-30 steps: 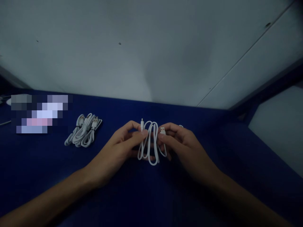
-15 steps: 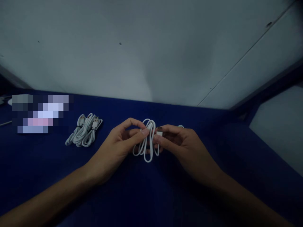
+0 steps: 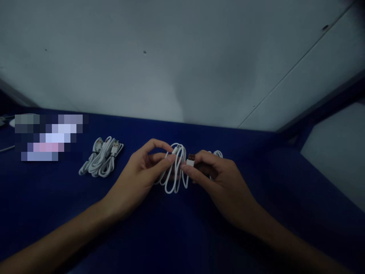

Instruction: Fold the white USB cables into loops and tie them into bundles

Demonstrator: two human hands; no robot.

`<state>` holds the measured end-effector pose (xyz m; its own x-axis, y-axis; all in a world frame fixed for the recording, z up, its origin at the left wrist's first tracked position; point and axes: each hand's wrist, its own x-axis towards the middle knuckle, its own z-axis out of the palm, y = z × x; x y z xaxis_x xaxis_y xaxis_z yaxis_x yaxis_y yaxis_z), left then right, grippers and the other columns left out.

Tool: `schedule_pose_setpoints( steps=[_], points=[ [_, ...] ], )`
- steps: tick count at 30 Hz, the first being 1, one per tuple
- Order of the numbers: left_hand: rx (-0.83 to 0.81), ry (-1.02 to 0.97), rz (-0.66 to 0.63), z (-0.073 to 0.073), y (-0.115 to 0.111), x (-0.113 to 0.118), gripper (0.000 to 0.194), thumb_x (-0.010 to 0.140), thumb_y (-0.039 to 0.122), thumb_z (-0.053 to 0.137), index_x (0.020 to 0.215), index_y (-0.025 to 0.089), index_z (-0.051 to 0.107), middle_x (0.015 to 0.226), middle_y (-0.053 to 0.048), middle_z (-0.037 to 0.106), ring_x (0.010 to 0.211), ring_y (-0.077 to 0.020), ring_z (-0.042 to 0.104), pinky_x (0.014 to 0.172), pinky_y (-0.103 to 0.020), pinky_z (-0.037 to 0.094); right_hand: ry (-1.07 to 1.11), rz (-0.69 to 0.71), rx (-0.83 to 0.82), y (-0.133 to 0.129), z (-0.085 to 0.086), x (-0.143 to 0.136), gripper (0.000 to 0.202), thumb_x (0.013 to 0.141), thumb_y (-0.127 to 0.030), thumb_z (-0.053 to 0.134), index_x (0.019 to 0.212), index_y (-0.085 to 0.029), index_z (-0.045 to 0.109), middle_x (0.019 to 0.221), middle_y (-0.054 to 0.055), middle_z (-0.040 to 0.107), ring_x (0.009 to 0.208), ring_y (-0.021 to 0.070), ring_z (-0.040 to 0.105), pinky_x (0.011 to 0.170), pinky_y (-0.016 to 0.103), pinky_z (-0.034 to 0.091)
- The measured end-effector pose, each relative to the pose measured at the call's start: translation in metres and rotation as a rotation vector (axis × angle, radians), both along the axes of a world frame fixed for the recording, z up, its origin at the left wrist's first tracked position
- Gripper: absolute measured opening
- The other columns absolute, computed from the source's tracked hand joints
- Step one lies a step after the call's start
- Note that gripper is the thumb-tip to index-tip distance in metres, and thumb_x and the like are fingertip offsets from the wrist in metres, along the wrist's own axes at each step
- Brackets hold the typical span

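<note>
Between my two hands hangs a white USB cable, gathered in several long loops. My left hand pinches the upper part of the loops between thumb and fingers, next to a small white plug. In my right hand the cable's USB connector is held between thumb and fingers, its metal end pointing up and away. Part of another white cable shows behind my right hand, mostly hidden by it.
Left of my hands, a pile of bundled white USB cables with dark ties lies on the blue surface. Farther left are a blurred-out patch and a white cord. A pale wall rises behind.
The loops have shifted slightly left and spread a little. My right hand has tilted the USB connector, and more of the cable behind that hand now shows.
</note>
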<state>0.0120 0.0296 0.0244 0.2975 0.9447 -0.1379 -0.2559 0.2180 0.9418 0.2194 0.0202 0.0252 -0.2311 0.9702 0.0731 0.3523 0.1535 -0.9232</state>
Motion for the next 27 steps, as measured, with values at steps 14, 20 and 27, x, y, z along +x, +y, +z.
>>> schedule_pose_setpoints(
  steps=[14,20,27],
  points=[
    [0.038,0.047,0.013,0.0025,0.0002,-0.0025,0.043,0.102,0.029,0.08,0.141,0.023,0.064,0.094,-0.003,0.085,0.075,-0.0136,0.075,0.067,-0.019,0.057,0.174,0.122,-0.11,0.0004,0.0022,-0.0014,0.021,0.104,-0.041,0.076,0.089,-0.027,0.081,0.119,0.001,0.072,0.101,0.0189,0.068,0.078,0.033,0.057],
    [0.107,0.098,-0.015,0.0021,0.0001,-0.0014,0.024,0.097,0.023,0.083,0.121,0.021,0.078,0.096,-0.003,0.086,0.083,-0.0151,0.078,0.078,-0.022,0.059,0.223,0.189,-0.139,-0.0008,0.0027,-0.0028,0.011,0.102,-0.042,0.078,0.105,-0.038,0.088,0.127,0.001,0.073,0.116,0.0224,0.068,0.096,0.039,0.056],
    [0.176,0.235,0.038,0.0047,0.0008,-0.0011,0.011,0.091,0.022,0.087,0.102,0.021,0.086,0.091,-0.002,0.083,0.084,-0.0165,0.075,0.076,-0.025,0.056,0.256,0.172,-0.076,0.0,0.0027,-0.0028,0.01,0.102,-0.038,0.08,0.102,-0.038,0.09,0.13,0.0,0.075,0.123,0.0227,0.07,0.107,0.04,0.054]
  ],
)
